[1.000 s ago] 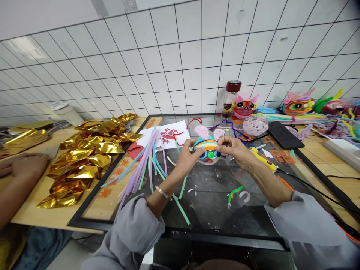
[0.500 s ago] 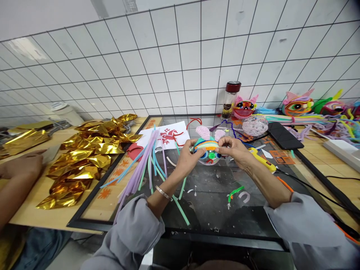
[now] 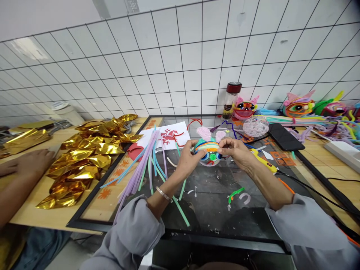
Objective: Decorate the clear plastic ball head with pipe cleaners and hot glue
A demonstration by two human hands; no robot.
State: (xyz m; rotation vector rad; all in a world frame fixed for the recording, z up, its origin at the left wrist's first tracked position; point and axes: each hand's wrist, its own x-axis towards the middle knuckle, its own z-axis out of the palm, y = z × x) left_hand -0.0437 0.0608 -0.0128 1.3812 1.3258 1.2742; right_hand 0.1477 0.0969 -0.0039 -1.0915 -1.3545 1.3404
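Between my two hands is a small lion-head figure (image 3: 211, 150) made of coloured pipe cleaners, with pink ears, striped bands across the brow and a green nose. My left hand (image 3: 189, 159) grips its left side, thumb on the front. On the other side my right hand (image 3: 234, 152) pinches the edge of the brow band, fingers closed. Whether a loose strip lies under those fingertips I cannot make out. Below on the dark glass lie a green pipe-cleaner piece (image 3: 235, 194) and a pale curved piece (image 3: 245, 198).
Pipe cleaners (image 3: 140, 165) lie in a bundle at left, over white paper with a red print (image 3: 171, 135). Gold foil pieces (image 3: 84, 161) and another person's hand (image 3: 35, 163) are further left. At right are a yellow glue gun (image 3: 263, 161), a phone (image 3: 285, 135) and a bottle (image 3: 231, 100).
My hands keep nearly the same hold on the lion head. The other person's hand at far left has shifted slightly right and flattened out.
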